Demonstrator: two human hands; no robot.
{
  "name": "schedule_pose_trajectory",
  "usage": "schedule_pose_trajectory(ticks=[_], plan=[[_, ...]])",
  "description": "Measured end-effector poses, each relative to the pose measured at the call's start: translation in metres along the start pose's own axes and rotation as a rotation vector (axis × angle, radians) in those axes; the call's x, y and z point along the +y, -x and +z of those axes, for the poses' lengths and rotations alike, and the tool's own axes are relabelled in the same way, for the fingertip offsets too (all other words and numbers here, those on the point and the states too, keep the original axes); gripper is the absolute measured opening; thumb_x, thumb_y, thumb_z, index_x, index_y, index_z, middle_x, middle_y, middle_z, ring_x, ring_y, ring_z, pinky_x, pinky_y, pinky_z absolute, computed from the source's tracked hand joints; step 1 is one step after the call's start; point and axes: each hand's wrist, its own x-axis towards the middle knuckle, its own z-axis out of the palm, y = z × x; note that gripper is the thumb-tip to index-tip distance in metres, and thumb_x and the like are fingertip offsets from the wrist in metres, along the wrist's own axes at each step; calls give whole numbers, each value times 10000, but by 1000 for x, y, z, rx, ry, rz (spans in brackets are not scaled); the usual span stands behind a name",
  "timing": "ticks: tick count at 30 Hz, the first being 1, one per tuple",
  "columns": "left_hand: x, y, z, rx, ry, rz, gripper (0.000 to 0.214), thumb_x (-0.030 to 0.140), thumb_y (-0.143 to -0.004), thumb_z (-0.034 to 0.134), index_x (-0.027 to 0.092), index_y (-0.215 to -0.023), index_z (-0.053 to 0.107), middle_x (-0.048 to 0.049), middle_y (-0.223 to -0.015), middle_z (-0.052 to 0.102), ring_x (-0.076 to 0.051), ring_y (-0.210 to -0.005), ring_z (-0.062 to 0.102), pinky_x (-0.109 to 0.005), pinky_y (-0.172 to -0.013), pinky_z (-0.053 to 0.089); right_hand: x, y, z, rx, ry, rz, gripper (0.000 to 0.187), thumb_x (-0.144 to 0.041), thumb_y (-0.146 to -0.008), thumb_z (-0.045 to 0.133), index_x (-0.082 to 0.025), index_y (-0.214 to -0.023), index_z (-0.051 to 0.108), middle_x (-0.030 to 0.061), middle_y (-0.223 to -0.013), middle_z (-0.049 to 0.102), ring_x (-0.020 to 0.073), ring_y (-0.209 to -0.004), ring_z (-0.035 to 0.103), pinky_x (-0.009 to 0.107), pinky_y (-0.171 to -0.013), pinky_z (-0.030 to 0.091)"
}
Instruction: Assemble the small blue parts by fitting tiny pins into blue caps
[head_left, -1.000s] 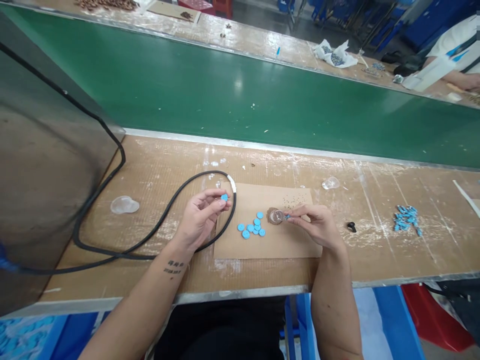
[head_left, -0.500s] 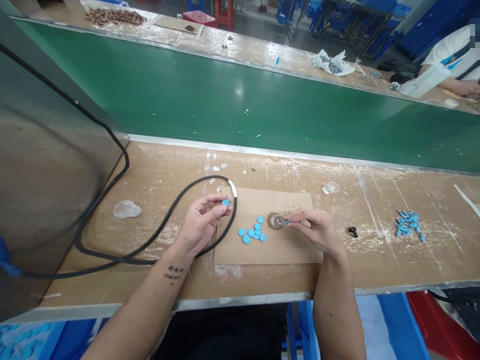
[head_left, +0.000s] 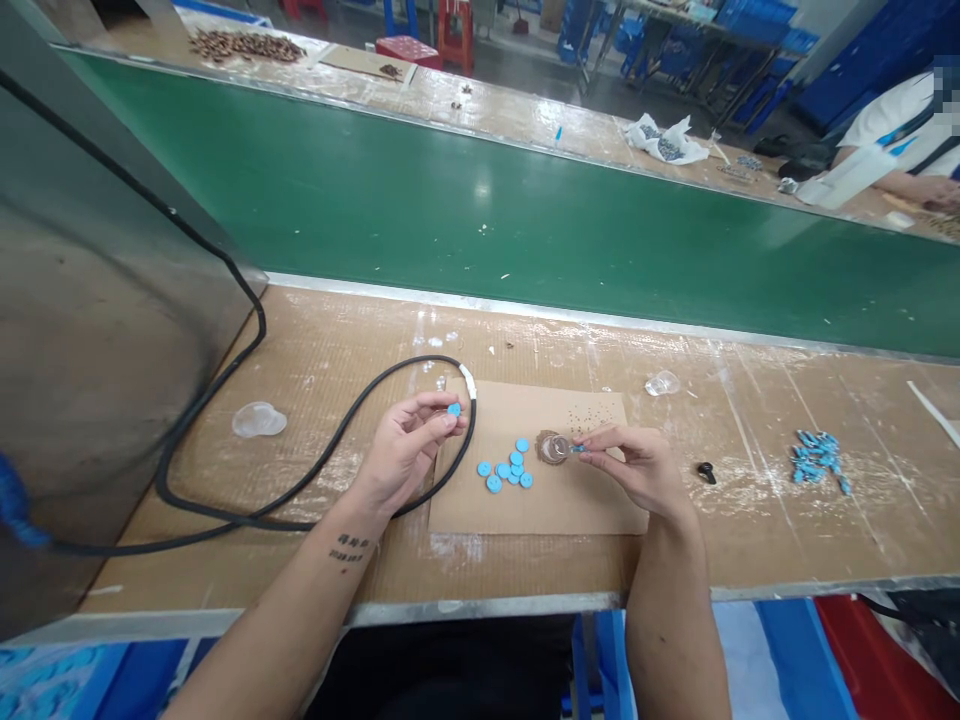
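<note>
My left hand [head_left: 405, 450] pinches a small round blue disc [head_left: 454, 409] between thumb and fingertips, above the left edge of a cardboard sheet [head_left: 525, 515]. On that sheet lie several flat blue discs [head_left: 516, 458], loosely grouped. To their right stands a small clear cup [head_left: 553, 447] on a brownish patch. Beside the cup, my right hand [head_left: 634, 465] is closed on a tiny blue piece [head_left: 578, 448], its tip close to the cup; whether it touches the cup I cannot tell. Tiny brown specks [head_left: 592, 415] dot the sheet behind.
A black cable [head_left: 330, 460] loops past my left hand. Clear plastic cups [head_left: 259, 420] lie at left, another [head_left: 663, 384] at back right. A small black part [head_left: 706, 472] and a pile of blue pieces [head_left: 817, 460] are rightward. Behind the green partition [head_left: 480, 190] sits a person [head_left: 904, 125].
The whole view has shifted slightly. My right hand's tip has drawn back a little to the right from the clear cup. My left hand keeps the blue disc in nearly the same place.
</note>
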Motion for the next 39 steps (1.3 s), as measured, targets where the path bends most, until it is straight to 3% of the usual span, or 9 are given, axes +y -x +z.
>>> schedule_pose_trajectory(ticks=[15, 18, 23, 27, 32, 36, 39], plan=[[-2, -1, -5, -33, 17, -1, 406, 284, -479, 1065, 180, -796, 834, -23, -813, 807, -104, -694, 744, -191, -723, 611, -3, -4, 2, -20, 14, -75, 36, -249, -870, 844, -267, -844, 826, 34, -853, 841, 210, -778, 827, 289, -708, 693], [-4, 1, -5, -78, 29, 4, 378, 274, -525, 1051, 179, -820, 834, -39, -864, 819, -110, -717, 747, -203, -737, 608, -4, -2, 1, 85, -64, -132, 73, -212, -842, 868, -269, -850, 823, 28, -831, 837, 207, -775, 826, 296, -718, 704], [-15, 11, 5, -197, 80, -65, 374, 288, -568, 1042, 178, -852, 825, -46, -887, 823, -121, -728, 756, -224, -740, 609, -6, -3, 5, 396, -307, -170, 132, -221, -798, 916, -277, -848, 808, 0, -809, 827, 164, -760, 817, 235, -675, 696], [-26, 20, 15, -290, 121, -126, 431, 350, -554, 1051, 171, -856, 801, -35, -815, 804, -132, -688, 756, -225, -667, 600, -26, -20, 19, 524, -442, -231, 175, -243, -761, 951, -280, -832, 795, -30, -798, 816, 122, -734, 802, 174, -643, 672], [-24, 23, 19, -316, 129, -60, 538, 389, -520, 1060, 186, -919, 762, -13, -810, 793, -117, -658, 745, -214, -649, 588, -63, -40, 55, 517, -416, -344, 188, -230, -792, 930, -280, -925, 807, -8, -846, 821, 153, -761, 807, 231, -654, 686], [-21, 21, 17, -300, 118, -1, 554, 427, -511, 1060, 184, -859, 703, -5, -789, 792, -117, -653, 740, -212, -642, 577, -67, -39, 87, 518, -447, -349, 158, -277, -814, 918, -283, -927, 808, -6, -820, 816, 166, -735, 806, 255, -637, 679], [-23, 21, 16, -342, 88, 4, 565, 512, -544, 1032, 176, -810, 663, -13, -756, 781, -140, -647, 742, -232, -623, 580, -61, -33, 99, 438, -467, -339, 151, -256, -830, 904, -282, -940, 803, -4, -842, 825, 175, -756, 816, 285, -689, 696]])
